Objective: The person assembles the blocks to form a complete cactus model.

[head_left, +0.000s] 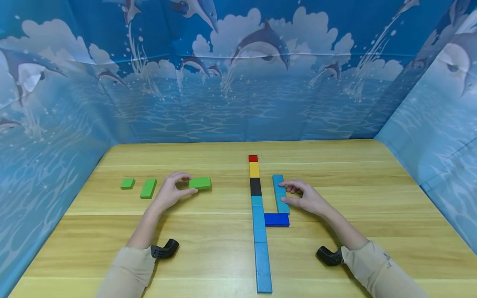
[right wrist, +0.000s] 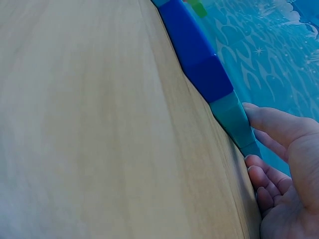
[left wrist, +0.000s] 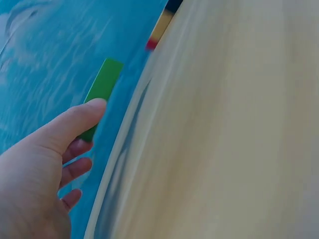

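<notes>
My left hand [head_left: 171, 192] pinches a green rectangular block [head_left: 200, 183] between thumb and fingers, left of the middle column. In the left wrist view, the thumb presses one face of this green block [left wrist: 105, 79]. My right hand [head_left: 307, 198] touches two light blue blocks laid end to end, its index finger at the far block [head_left: 277, 179] and its thumb on the near block [head_left: 283, 207]. In the right wrist view, the thumb rests at the edge of a light blue block [right wrist: 233, 119]. A dark blue block [head_left: 276, 219] joins the near block to the column.
The column runs from a red block [head_left: 253, 158] through yellow [head_left: 254, 169] and black [head_left: 255, 186] to several light blue blocks [head_left: 263, 267]. Two green blocks, one small [head_left: 127, 183] and one longer [head_left: 148, 188], lie at left. A dolphin-print curtain [head_left: 238, 111] surrounds the table.
</notes>
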Motion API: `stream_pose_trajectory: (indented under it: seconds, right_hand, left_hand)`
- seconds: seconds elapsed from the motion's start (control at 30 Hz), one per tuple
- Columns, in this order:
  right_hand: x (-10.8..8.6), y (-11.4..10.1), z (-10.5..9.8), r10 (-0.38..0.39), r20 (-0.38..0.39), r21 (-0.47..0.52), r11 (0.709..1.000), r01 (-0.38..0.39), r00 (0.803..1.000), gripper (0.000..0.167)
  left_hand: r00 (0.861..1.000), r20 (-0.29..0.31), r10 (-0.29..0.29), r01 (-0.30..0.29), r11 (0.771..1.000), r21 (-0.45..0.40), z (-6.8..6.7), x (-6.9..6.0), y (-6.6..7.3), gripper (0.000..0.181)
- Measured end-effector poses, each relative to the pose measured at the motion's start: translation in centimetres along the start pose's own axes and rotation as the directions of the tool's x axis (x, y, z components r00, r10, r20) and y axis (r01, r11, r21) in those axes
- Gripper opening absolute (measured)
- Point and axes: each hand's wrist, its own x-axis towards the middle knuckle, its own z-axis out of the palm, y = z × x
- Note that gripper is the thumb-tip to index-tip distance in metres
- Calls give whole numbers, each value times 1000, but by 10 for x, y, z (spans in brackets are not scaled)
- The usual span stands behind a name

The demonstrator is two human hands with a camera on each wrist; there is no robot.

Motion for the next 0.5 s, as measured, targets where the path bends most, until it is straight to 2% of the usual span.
stream_pose_trajectory:
  seconds: [0.33, 0.5]
  right_hand:
    - [1, 2, 0, -16, 3, 11, 1000, 16, 1000, 41]
    - [1, 3, 0, -22, 5, 14, 1000, 21, 1000, 41]
  left_hand:
    - [998, 52, 20, -13, 992, -124, 54, 7, 31, 35]
    - [998, 63, 31, -23, 993, -118, 73, 7, 41, 34]
